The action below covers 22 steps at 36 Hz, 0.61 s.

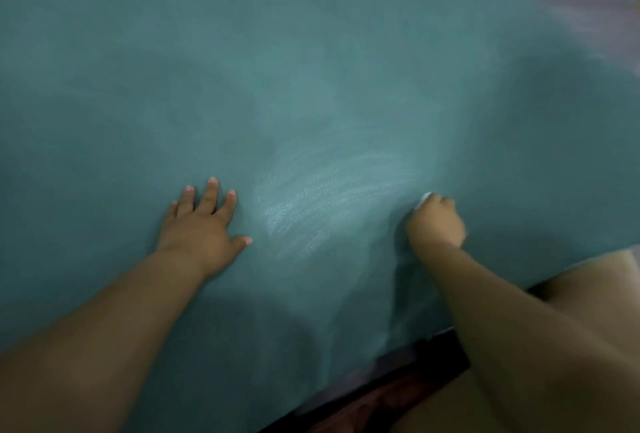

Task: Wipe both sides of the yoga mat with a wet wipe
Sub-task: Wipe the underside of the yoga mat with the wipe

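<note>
— Our forearms fill the near edge, and beyond them our left hand [202,224] lies flat on the yoga mat [277,68], fingers spread wide, pinning it down.

— And our right hand [435,223]?

— Curled into a fist around the wet wipe [424,199]; only a white corner pokes out past the knuckles. It presses the mat just right of a shiny damp patch [322,204], which sits between our two hands.

— So what could go wrong?

— We judge that the wipe is bunched so small it may cover little with each pass, leaving dry stripes. Beyond our fingertips, most of the mat looks dull, so we could easily miss areas.

— Anything else?

— If our left hand lifts, the mat might creep or wrinkle under the scrubbing. The underside remains to be done, as far as we can judge.
</note>
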Each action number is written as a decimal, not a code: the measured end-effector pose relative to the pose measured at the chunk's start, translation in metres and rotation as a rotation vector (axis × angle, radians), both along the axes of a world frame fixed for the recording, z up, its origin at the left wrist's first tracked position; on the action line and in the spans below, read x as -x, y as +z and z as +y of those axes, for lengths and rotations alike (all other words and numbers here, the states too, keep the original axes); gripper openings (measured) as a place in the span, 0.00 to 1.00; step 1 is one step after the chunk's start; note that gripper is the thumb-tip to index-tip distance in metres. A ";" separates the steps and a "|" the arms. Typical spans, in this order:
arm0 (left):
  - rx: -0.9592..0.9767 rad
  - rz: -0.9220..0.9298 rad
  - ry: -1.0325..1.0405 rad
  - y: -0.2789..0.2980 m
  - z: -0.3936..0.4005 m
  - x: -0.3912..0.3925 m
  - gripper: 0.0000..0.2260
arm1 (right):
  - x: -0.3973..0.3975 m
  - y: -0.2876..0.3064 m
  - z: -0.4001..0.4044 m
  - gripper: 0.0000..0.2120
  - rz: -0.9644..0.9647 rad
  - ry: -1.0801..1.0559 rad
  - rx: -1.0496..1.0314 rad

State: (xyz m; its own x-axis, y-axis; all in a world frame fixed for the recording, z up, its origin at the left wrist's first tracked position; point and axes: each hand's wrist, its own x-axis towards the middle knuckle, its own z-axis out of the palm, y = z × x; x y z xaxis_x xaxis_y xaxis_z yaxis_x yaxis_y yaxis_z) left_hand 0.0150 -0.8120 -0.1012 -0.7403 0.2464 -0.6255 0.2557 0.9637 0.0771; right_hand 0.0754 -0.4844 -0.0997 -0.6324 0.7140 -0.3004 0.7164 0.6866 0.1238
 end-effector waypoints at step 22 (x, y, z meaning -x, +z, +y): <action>0.086 -0.076 -0.044 0.012 0.015 -0.064 0.51 | -0.060 0.009 0.006 0.17 -0.146 -0.001 0.013</action>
State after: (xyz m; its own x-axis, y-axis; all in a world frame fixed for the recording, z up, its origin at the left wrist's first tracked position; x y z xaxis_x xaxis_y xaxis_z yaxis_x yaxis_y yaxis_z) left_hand 0.0792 -0.7974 -0.0896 -0.6795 0.2202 -0.6999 0.2940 0.9557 0.0153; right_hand 0.1359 -0.4779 -0.0910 -0.5808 0.7097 -0.3987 0.6919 0.6884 0.2175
